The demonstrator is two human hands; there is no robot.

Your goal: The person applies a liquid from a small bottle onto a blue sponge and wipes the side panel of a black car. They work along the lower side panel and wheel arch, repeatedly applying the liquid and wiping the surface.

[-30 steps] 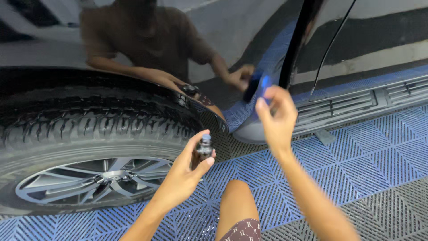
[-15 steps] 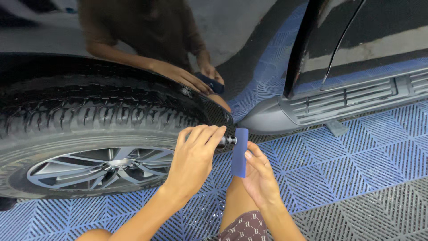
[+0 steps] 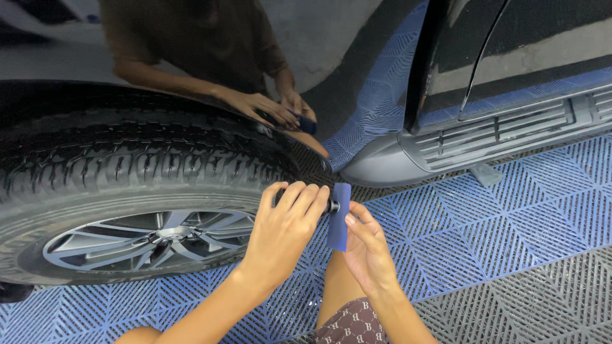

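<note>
Black car bodywork (image 3: 523, 51) and a knobbly tyre (image 3: 127, 165) loom over blue grid floor tiles (image 3: 484, 216). Just beside the tyre, the left hand (image 3: 284, 229) grips a small dark bottle (image 3: 331, 206), held sideways, nozzle touching the blue applicator pad (image 3: 339, 216). The right hand (image 3: 366, 251) holds that pad upright, on the bottle's right.

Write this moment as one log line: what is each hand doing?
left hand: holds small dark bottle, neck against pad | right hand: holds blue rectangular applicator pad upright | setting: beside black car tyre, blue grid floor tiles
</note>
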